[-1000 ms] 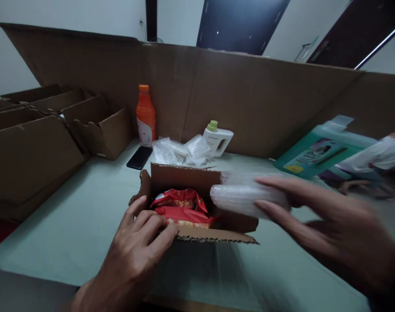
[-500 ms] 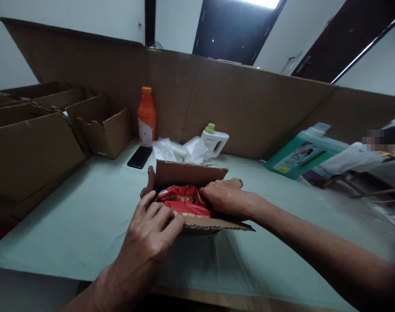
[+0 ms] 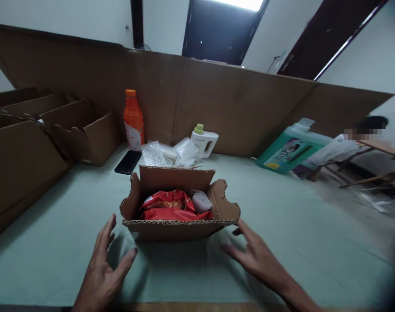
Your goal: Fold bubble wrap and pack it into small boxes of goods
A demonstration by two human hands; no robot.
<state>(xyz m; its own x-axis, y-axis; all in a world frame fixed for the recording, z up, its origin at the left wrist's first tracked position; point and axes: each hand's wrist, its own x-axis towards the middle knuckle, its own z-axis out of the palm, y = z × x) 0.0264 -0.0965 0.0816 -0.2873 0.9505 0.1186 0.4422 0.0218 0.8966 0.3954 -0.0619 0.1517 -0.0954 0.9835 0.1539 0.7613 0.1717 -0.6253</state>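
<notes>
An open cardboard box (image 3: 174, 230) stands on the green-covered table with its flaps raised. Inside lie a shiny red food packet (image 3: 171, 208) and, at its right, a small bubble-wrapped item (image 3: 201, 202) whose contents I cannot make out. My left hand (image 3: 105, 262) is off the box's front left corner, fingers spread and holding nothing. On the other side, my right hand (image 3: 252, 253) is open near the front right corner; its fingertips are close to the flap, and I cannot tell whether they touch it.
Behind the box are a black phone (image 3: 128, 162), bubble wrap (image 3: 169, 154), an orange bottle (image 3: 133, 121) and a white bottle (image 3: 204, 142). A green liquid jug (image 3: 288, 147) leans at right. Cardboard boxes (image 3: 25, 169) line the left; a person (image 3: 343, 145) sits beyond.
Both hands have left the box's inside and rim and moved apart to its sides, fingers opened. The bubble-wrapped item has come into sight. The whole view has shifted.
</notes>
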